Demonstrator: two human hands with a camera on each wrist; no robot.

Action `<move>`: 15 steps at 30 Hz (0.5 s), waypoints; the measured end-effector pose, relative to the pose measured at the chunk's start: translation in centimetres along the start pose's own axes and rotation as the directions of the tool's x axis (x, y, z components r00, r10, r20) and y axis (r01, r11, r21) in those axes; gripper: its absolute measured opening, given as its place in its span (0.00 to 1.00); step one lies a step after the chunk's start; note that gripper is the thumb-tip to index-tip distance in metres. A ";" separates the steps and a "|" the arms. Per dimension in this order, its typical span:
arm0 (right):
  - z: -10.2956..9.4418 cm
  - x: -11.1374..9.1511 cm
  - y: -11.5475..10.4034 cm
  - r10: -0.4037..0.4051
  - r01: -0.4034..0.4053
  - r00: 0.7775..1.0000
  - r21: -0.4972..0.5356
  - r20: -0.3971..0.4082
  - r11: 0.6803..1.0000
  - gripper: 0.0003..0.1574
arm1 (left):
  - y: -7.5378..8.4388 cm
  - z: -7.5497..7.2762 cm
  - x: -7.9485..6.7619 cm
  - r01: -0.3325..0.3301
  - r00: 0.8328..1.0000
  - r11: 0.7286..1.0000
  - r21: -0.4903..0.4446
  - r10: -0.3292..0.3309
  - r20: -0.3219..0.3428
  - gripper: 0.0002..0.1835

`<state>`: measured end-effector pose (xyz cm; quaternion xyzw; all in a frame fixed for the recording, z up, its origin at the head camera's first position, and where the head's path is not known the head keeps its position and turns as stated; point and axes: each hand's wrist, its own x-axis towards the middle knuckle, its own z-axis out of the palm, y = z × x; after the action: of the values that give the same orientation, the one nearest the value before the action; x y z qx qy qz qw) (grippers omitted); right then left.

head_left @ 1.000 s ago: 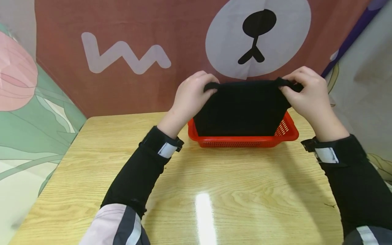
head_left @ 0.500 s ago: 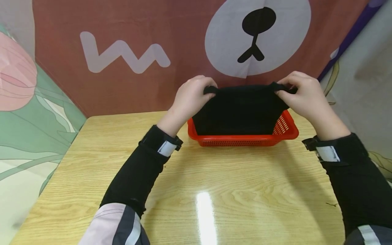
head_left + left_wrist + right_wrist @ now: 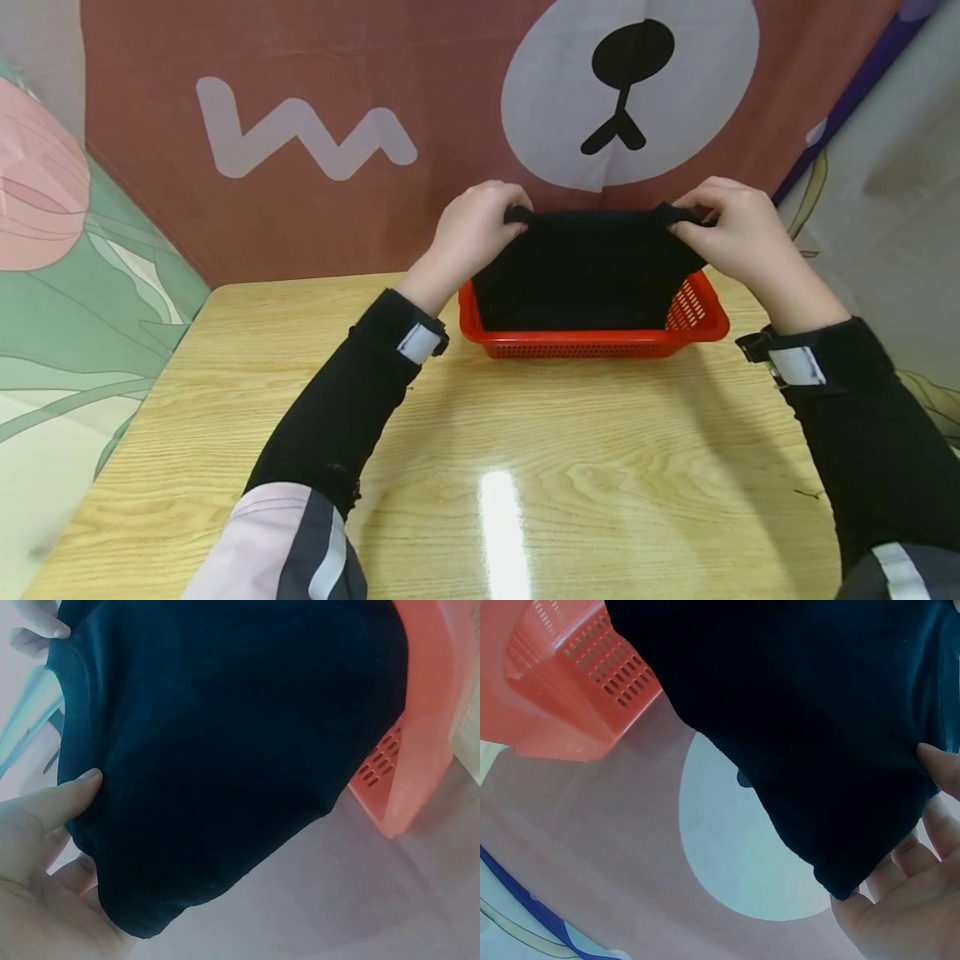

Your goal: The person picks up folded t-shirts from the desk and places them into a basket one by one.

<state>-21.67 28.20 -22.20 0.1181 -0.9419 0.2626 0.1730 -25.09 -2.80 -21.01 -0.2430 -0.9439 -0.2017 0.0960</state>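
A black cloth [image 3: 577, 271] hangs stretched between my two hands over a red plastic basket [image 3: 585, 344], its lower part down inside the basket's rim. My left hand [image 3: 480, 221] pinches the top left corner between thumb and fingers. At the top right corner my right hand [image 3: 738, 229] pinches the cloth the same way. In the left wrist view the thumb lies on the near face of the cloth [image 3: 225, 750], with fingers behind it. The right wrist view has the thumb and fingers at the edge of the cloth [image 3: 802, 735]. Most of the basket's inside is hidden behind the cloth.
The basket stands at the back of a light wooden table [image 3: 300, 375], near a brown wall hanging [image 3: 300, 208] with a bear's muzzle on it. A pale patterned wall covering [image 3: 900, 208] runs along the right side.
Both hands have come down slightly from a second ago, and the right hand has shifted a little left. The cloth's top edge has dropped a bit and stays held.
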 end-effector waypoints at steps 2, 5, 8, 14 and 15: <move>0.0 0.2 0.1 0.001 -0.001 1.000 -0.001 -0.004 1.000 0.14 | 0.0 0.1 0.2 0.007 1.000 1.000 0.001 -0.007 0.003 0.14; -0.1 0.4 0.2 0.007 -0.007 1.000 0.000 -0.001 1.000 0.14 | -0.1 0.2 0.5 0.014 1.000 1.000 0.000 -0.014 0.009 0.13; -0.2 0.7 0.3 0.018 -0.018 1.000 -0.007 0.004 1.000 0.14 | -0.1 0.4 0.7 0.015 1.000 1.000 0.000 -0.015 0.013 0.13; -0.3 1.2 0.5 0.046 -0.045 0.998 -0.017 0.038 0.999 0.15 | -0.2 0.7 1.0 0.019 1.000 1.000 0.009 -0.019 0.017 0.14; -0.3 1.2 0.6 0.049 -0.048 0.998 -0.020 0.045 0.999 0.15 | -0.2 0.8 1.2 0.021 1.000 1.000 0.010 -0.021 0.022 0.14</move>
<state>-22.88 28.70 -21.72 0.0996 -0.9506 0.2551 0.1463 -26.25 -2.12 -21.50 -0.2350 -0.9484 -0.1954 0.0848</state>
